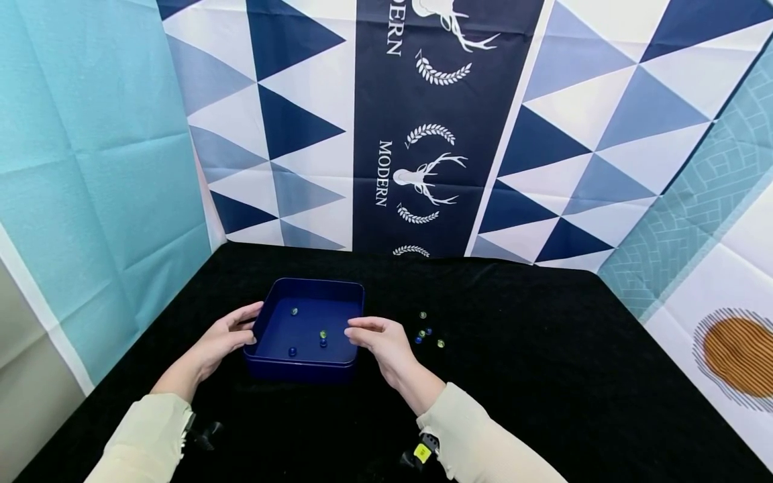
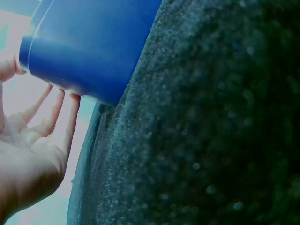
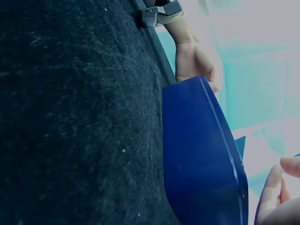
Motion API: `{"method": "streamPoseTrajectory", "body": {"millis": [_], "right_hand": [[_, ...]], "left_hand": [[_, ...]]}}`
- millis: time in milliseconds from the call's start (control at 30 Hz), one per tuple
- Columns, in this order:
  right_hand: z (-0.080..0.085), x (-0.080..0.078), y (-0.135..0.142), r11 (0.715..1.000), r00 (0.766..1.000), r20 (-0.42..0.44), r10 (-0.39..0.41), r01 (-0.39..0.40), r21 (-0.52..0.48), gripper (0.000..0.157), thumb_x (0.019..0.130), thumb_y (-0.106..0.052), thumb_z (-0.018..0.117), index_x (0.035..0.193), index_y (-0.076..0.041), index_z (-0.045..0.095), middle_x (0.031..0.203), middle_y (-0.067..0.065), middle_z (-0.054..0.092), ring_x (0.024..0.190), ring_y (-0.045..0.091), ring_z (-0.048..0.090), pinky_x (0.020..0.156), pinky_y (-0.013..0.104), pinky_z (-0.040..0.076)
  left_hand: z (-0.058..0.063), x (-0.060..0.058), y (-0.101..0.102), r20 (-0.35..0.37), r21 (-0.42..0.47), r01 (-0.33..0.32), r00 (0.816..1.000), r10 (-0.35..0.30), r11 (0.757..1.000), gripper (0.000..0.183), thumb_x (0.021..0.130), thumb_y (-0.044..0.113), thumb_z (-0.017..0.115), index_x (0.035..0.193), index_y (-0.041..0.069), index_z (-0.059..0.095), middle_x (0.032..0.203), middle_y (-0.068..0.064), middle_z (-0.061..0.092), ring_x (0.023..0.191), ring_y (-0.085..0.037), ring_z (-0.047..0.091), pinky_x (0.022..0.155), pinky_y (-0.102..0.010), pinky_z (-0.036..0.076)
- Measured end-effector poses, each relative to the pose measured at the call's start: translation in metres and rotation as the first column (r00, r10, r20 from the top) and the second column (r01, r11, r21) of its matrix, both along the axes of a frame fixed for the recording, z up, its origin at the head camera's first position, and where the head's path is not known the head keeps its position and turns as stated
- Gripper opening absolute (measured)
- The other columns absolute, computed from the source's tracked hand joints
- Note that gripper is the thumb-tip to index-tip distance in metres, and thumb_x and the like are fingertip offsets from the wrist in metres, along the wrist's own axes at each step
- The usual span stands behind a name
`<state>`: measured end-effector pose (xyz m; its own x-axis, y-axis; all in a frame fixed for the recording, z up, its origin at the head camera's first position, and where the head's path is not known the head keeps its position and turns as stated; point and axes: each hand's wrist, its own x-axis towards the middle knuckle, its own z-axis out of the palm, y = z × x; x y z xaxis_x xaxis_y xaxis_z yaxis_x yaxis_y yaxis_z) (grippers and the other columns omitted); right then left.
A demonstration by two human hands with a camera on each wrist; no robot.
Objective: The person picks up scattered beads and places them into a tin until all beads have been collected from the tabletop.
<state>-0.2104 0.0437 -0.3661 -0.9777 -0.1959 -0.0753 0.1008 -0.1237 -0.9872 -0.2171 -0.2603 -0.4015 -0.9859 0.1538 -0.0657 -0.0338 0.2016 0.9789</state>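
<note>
A dark blue rectangular box point(image 1: 300, 370), open at the top, stands on the black cloth. Inside lie several glass marbles: a pale greenish one point(image 1: 294, 311) toward the back, a yellow-green one point(image 1: 323, 334) beside a blue one point(image 1: 323, 343), and another blue marble point(image 1: 292, 351) near the front. My left hand point(image 1: 220, 341) touches the box's left side, its straight fingers point(image 2: 70, 117) against the outer wall and the thumb at the rim. My right hand point(image 1: 386, 349) is at the right rim, thumb and index fingertips close together, with nothing visible between them.
Right of the box, several loose marbles point(image 1: 441, 343) in blue and yellow-green lie scattered on the black cloth point(image 1: 531, 376). Patterned fabric point(image 1: 302, 121) hangs behind the table, and light blue fabric point(image 1: 102, 154) hangs along the left side.
</note>
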Motion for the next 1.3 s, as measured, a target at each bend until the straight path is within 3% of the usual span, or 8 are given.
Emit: {"method": "streamPoseTrajectory", "body": {"millis": [233, 433, 633, 967, 1300], "right_hand": [[-0.004, 0.001, 0.015, 1.000, 1.000, 0.017, -0.016, 0.017, -0.005, 0.027, 0.078, -0.003, 0.070, 0.103, 0.007, 0.066, 0.085, 0.005, 0.068, 0.079, 0.017, 0.064, 0.081, 0.035, 0.048], [-0.009, 0.002, 0.024, 0.998, 0.998, 0.008, -0.057, 0.057, -0.024, 0.032, 0.078, 0.002, 0.068, 0.106, 0.016, 0.061, 0.089, 0.010, 0.068, 0.076, 0.015, 0.064, 0.075, 0.029, 0.050], [-0.013, 0.003, 0.034, 0.995, 0.995, 0.002, -0.096, 0.096, -0.013, 0.031, 0.077, 0.004, 0.067, 0.105, 0.016, 0.061, 0.093, 0.014, 0.067, 0.075, 0.015, 0.064, 0.073, 0.028, 0.050], [-0.020, 0.003, 0.055, 0.989, 0.989, 0.002, -0.147, 0.147, -0.005, 0.028, 0.077, 0.005, 0.067, 0.102, 0.015, 0.063, 0.091, 0.012, 0.067, 0.075, 0.014, 0.063, 0.072, 0.027, 0.050], [-0.021, 0.001, 0.074, 0.979, 0.979, 0.029, -0.203, 0.203, -0.001, 0.024, 0.076, 0.006, 0.068, 0.099, 0.012, 0.065, 0.085, 0.008, 0.067, 0.071, 0.014, 0.062, 0.068, 0.024, 0.049]], "left_hand": [[-0.001, 0.000, 0.001, 0.000, 0.003, 0.000, 1.000, 0.000, 1.000, 0.072, 0.080, -0.002, 0.053, 0.146, 0.002, 0.024, 0.147, -0.024, 0.023, 0.129, -0.040, 0.024, 0.093, -0.041, 0.035], [-0.001, 0.000, 0.002, -0.010, 0.011, 0.006, 1.000, -0.006, 1.000, 0.072, 0.080, -0.002, 0.054, 0.146, 0.002, 0.024, 0.147, -0.025, 0.024, 0.129, -0.039, 0.025, 0.087, -0.031, 0.038], [-0.001, 0.000, 0.003, -0.020, 0.017, 0.005, 1.000, -0.005, 1.000, 0.072, 0.081, -0.002, 0.054, 0.146, 0.001, 0.023, 0.146, -0.026, 0.024, 0.129, -0.039, 0.025, 0.084, -0.026, 0.039], [-0.001, 0.001, 0.003, -0.021, 0.014, 0.001, 1.000, -0.001, 1.000, 0.072, 0.081, -0.002, 0.054, 0.146, 0.001, 0.023, 0.146, -0.026, 0.024, 0.129, -0.039, 0.026, 0.085, -0.029, 0.038], [-0.002, 0.000, 0.002, -0.003, 0.001, -0.010, 1.000, 0.010, 1.000, 0.072, 0.081, -0.001, 0.054, 0.146, 0.002, 0.025, 0.146, -0.025, 0.024, 0.130, -0.040, 0.024, 0.093, -0.041, 0.034]]}}
